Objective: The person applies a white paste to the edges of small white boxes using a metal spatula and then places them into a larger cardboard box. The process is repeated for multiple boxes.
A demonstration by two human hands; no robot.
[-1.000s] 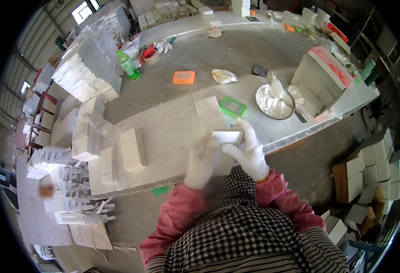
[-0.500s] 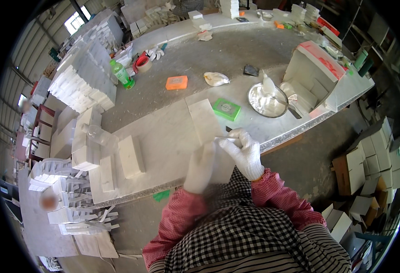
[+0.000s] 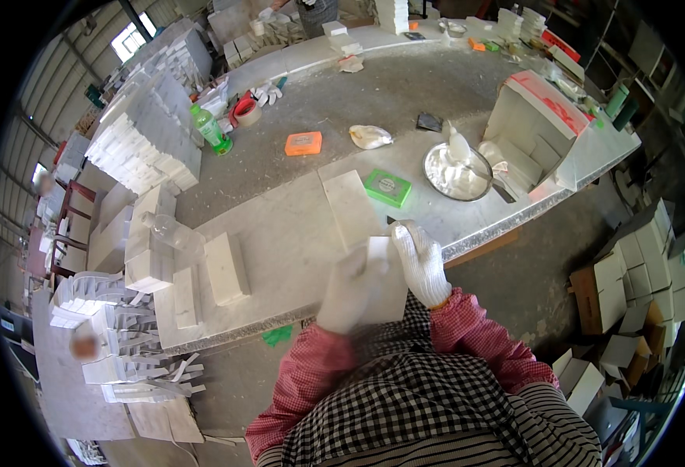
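A thin white stone tile (image 3: 390, 298) stands at the table's near edge, in front of my checked apron. My right hand (image 3: 422, 265), in a white knitted glove, is closed at the tile's upper right edge, its fingertips pressed together there. My gloved left hand (image 3: 346, 294) is smeared by motion over the tile's left side, so its fingers cannot be made out. A small pale patch (image 3: 377, 247) shows at the tile's top between the hands; its kind is unclear. Just beyond lies another flat white tile (image 3: 352, 206), with a green box (image 3: 388, 187) to its right.
A metal bowl of white paste (image 3: 458, 173) holds a white squeeze bottle, with a blade beside it. An open carton (image 3: 541, 128) stands at the right. White blocks (image 3: 226, 268) and a clear bottle (image 3: 173, 231) are at left. Behind them rise stacked tiles (image 3: 144, 128).
My left hand has shifted slightly right and down across the tile. My right hand's fingers have turned more upright, and more of the tile shows. A person has come into view at the far table.
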